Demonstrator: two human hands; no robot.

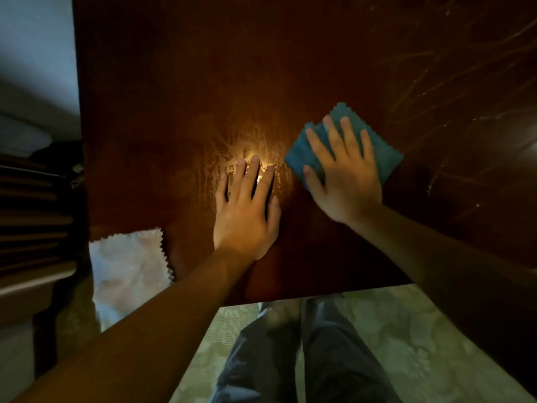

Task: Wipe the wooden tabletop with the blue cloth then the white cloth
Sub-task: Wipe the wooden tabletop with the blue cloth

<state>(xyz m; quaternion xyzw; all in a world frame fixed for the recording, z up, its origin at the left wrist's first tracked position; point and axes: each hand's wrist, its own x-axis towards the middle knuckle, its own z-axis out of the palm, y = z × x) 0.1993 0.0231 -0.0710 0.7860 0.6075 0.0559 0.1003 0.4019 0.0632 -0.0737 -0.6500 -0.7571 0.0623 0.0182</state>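
Standing at near edge: the person's legs (305, 353) in grey trousers, on a pale patterned floor (392, 330).
White cloth (128, 266): lying flat at the near left corner of the wooden tabletop (174, 97), untouched, apart from both hands.
Left hand (247, 207): laid palm down on bare wood, fingers straight and spread, holding nothing, beside a bright glare patch.
Right hand (343, 173): fingers straight and spread, pressing flat on the blue cloth (383, 152).
Blue cloth: folded square, just right of the left hand.
Far right: fine streaks (465, 68) in the wood surface.
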